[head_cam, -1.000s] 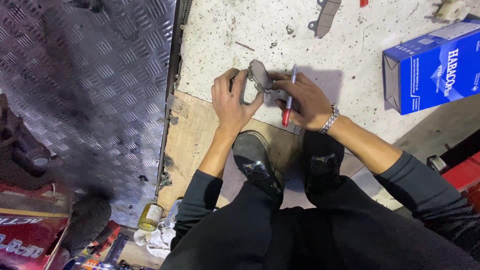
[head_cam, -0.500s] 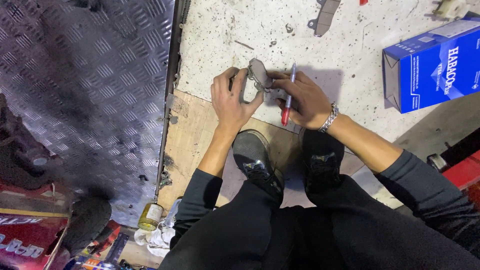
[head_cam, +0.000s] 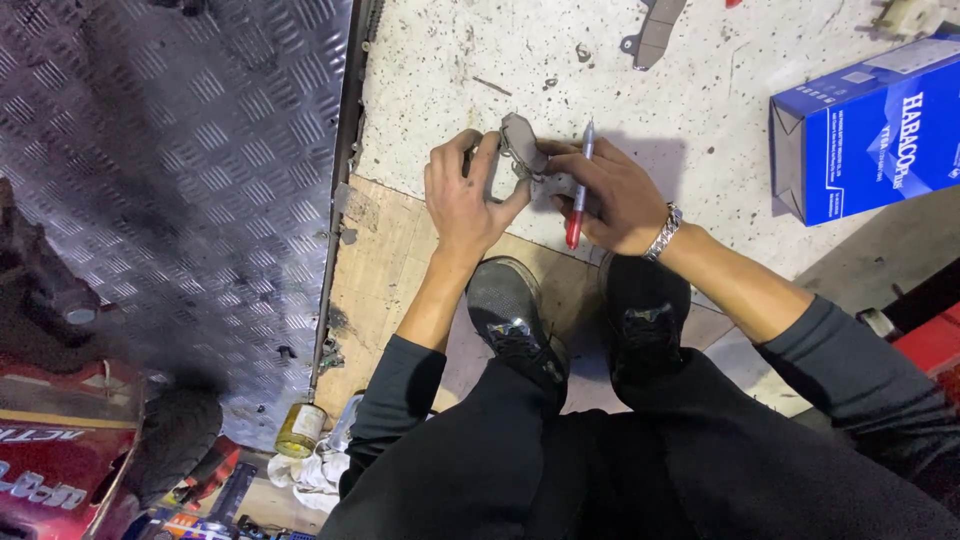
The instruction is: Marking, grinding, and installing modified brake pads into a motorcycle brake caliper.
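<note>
I crouch over a speckled concrete floor (head_cam: 700,120). My left hand (head_cam: 465,195) and my right hand (head_cam: 615,195) both grip a small grey brake pad (head_cam: 520,145), held on edge between them just above the floor. My right hand also pinches a red-handled screwdriver (head_cam: 578,195) between its fingers, tip pointing away from me. A metal watch band circles my right wrist. My two black shoes (head_cam: 515,315) stand just below the hands.
A blue cardboard box (head_cam: 865,125) lies at the right. Another grey brake pad (head_cam: 655,30) lies at the top. A ribbed metal ramp plate (head_cam: 180,180) fills the left. A wooden board (head_cam: 385,270) lies under my feet. A small amber bottle (head_cam: 298,428) and rags sit bottom left.
</note>
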